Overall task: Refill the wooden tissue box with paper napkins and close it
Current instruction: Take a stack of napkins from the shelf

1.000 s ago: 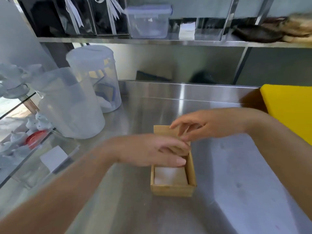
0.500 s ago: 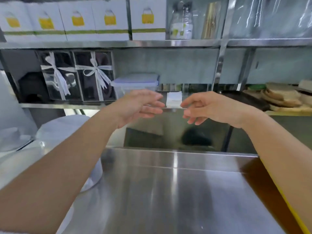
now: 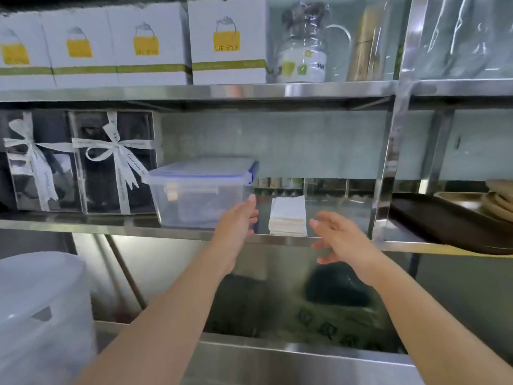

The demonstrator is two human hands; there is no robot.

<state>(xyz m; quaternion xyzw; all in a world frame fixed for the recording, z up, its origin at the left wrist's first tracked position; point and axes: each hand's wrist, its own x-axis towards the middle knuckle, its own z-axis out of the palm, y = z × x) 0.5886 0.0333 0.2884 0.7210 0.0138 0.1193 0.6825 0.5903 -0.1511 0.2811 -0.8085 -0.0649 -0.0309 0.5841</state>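
Observation:
A stack of white paper napkins (image 3: 288, 218) lies on the steel shelf (image 3: 280, 240) in front of me. My left hand (image 3: 239, 216) is raised just left of the stack, fingers apart, in front of a clear plastic container's corner. My right hand (image 3: 337, 237) is just right of the stack and a little lower, palm turned inward, fingers spread. Neither hand holds anything or touches the napkins. The wooden tissue box is out of view.
A clear lidded plastic container (image 3: 200, 191) stands left of the napkins. Ribboned gift boxes (image 3: 113, 162) sit farther left, a dark tray (image 3: 444, 220) at the right. White cartons (image 3: 227, 43) line the upper shelf. A translucent tub lid (image 3: 41, 301) is at lower left.
The view rose from the wooden box on the counter to the shelf. Both hands left the box, lifted and came up on either side of the napkin stack.

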